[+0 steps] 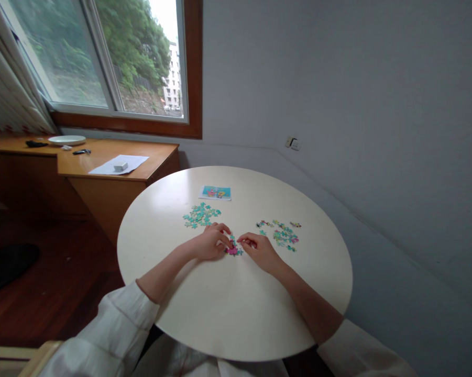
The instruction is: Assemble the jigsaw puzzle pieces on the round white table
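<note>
Pieces of a jigsaw (pixel 233 251), pink with some teal, form a small cluster on the round white table (pixel 228 309), between the person's two hands. The left hand (pixel 212 243) lies along the left side of this cluster, its fingers curved and somewhat spread over the near pieces; whether they press on or pinch one cannot be told. The right hand (pixel 258 252) comes in from the right of the cluster, thumb and forefinger drawn narrowly together at its edge — too small a detail to tell whether a piece sits between them.

Beyond the cluster and to its left lies a teal heap (pixel 201 215) of loose pieces, near the left hand. To the right of the cluster, past the right hand, is a mixed pile (pixel 285 235) in teal, yellow and pink, with a few strays just beside it. Farther beyond the cluster, slightly left, a picture card (pixel 216 193) lies flat, mostly blue with colourful figures.

Well apart from the cluster, far to its left, stands a wooden desk (pixel 106 146) bearing a white plate (pixel 66 140) and a sheet of paper (pixel 135 163) — a small white box (pixel 120 166) rests on the sheet.
</note>
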Tool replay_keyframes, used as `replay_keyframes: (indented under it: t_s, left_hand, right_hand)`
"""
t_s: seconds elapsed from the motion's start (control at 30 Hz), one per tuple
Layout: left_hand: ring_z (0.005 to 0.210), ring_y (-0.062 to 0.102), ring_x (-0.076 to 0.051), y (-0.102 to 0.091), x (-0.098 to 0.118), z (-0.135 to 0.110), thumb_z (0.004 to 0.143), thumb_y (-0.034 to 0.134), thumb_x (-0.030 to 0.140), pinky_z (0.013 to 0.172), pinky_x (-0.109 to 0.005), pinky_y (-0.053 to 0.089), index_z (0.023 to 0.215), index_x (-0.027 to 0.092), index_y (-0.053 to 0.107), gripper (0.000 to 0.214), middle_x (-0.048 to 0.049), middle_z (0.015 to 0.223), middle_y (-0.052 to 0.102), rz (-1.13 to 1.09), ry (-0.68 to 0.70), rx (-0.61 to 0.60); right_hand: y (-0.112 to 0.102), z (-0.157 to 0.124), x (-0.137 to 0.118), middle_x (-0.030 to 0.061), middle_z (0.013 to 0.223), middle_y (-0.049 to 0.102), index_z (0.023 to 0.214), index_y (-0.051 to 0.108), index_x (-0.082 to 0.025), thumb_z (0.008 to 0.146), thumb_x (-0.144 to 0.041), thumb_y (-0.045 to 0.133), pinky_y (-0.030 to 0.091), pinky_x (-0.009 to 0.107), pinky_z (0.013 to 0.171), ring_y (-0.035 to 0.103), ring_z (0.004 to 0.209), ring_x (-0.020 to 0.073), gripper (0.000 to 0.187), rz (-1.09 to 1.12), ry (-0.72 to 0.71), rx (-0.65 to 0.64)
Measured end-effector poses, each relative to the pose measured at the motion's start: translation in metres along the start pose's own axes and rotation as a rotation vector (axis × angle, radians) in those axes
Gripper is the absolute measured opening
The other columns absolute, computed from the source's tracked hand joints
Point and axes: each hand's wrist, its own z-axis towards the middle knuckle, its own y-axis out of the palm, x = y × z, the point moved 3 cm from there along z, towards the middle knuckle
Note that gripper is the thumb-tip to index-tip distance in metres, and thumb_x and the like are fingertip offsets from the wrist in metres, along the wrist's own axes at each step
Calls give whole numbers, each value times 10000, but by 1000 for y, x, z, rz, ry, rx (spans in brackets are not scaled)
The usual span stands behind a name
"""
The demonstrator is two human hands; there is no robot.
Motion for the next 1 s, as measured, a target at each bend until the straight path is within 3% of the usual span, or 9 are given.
replay_keyframes:
  t_s: [1.0]
  left_hand:
    - [903,516,-182,4,-7,6,666,448,55,850,-329,395,817,199,685,316,-64,954,588,-44,4,150]
  right_hand:
    - [-6,-1,3,-25,548,518,761,637,-153,719,-181,455,340,200,523,416,514,86,189,-31,-9,22]
